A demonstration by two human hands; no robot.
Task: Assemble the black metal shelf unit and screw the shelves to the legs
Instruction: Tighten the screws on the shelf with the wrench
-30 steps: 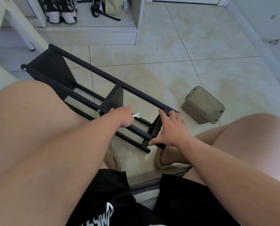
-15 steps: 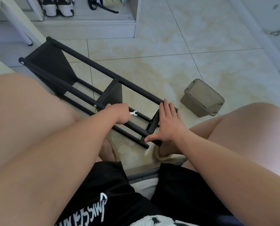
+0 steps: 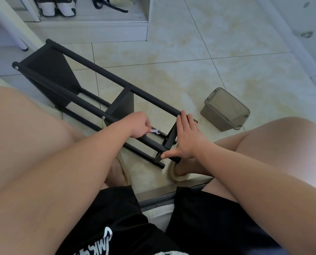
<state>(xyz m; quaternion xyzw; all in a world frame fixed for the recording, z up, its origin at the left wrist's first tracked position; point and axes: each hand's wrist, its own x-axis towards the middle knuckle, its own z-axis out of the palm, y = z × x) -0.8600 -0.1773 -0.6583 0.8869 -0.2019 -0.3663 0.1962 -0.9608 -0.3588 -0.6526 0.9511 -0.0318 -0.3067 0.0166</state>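
Right hand (image 3: 187,138) now flat on shelf (image 3: 169,142); left hand (image 3: 138,126) pinches wrench (image 3: 155,131).

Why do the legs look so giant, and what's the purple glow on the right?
Head view: the wide-angle lens swells the left thigh and curves the tile lines; same view, right edge: purplish glare washes the right knee; shadows under the shelf unit are soft.

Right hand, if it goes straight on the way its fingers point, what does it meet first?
The shelf unit's upper black leg: the right hand seems to touch it with its fingertips. Beyond it only tiled floor shows.
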